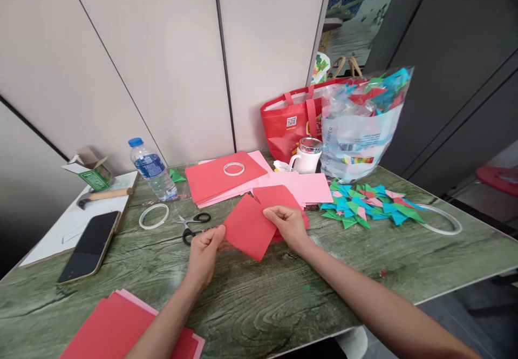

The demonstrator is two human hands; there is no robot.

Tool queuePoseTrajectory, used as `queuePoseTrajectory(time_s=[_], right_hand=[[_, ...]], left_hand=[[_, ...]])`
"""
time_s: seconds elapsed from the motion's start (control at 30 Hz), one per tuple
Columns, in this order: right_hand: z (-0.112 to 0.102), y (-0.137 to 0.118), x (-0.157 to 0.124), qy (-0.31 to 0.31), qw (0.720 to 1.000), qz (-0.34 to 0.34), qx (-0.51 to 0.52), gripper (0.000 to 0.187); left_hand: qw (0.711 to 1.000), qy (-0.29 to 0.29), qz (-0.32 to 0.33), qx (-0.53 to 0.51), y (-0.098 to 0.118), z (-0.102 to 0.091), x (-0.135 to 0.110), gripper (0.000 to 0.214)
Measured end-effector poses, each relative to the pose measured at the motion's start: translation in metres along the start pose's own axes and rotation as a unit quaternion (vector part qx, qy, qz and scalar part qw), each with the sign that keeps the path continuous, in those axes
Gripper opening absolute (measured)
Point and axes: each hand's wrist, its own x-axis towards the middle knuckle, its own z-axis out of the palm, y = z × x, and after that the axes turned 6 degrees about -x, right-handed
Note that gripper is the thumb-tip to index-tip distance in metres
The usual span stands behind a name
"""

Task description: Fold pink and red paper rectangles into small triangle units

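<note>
Between my two hands is a square of red paper (250,228), tilted so one corner points toward me. My left hand (205,251) pinches its left corner between thumb and fingers. The upper right edge is gripped by my right hand (286,225), closed with the thumb on top. Behind the sheet lies a stack of red paper pieces (279,192), partly covered by it and by my right hand. Open scissors (193,223) with black handles rest just beyond my left hand.
Pink sheets (318,187), red sheets (206,178) and a white mug (308,159) sit behind. Folded paper pieces (356,205) lie right, near a filled plastic bag (358,137). At left are a water bottle (152,170), a tape roll (154,216), a phone (91,245) and a hammer (107,195).
</note>
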Motion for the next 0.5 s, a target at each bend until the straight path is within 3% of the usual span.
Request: queuePoseTrajectory(time_s=[0.17,0.3,0.5], right_hand=[[0.003,0.004,-0.001,0.022,0.999,0.002,0.027,0.027],[0.007,0.006,-0.004,0.006,0.999,0.011,0.050,0.025],[0.009,0.005,-0.005,0.003,0.999,0.013,0.045,0.026]], left_hand=[[0.994,-0.075,-0.083,-0.002,-0.011,0.003,-0.003,0.039],[0.979,-0.149,-0.132,0.033,-0.016,0.007,-0.009,0.046],[0.977,-0.137,-0.158,0.034,-0.015,0.009,-0.010,0.043]])
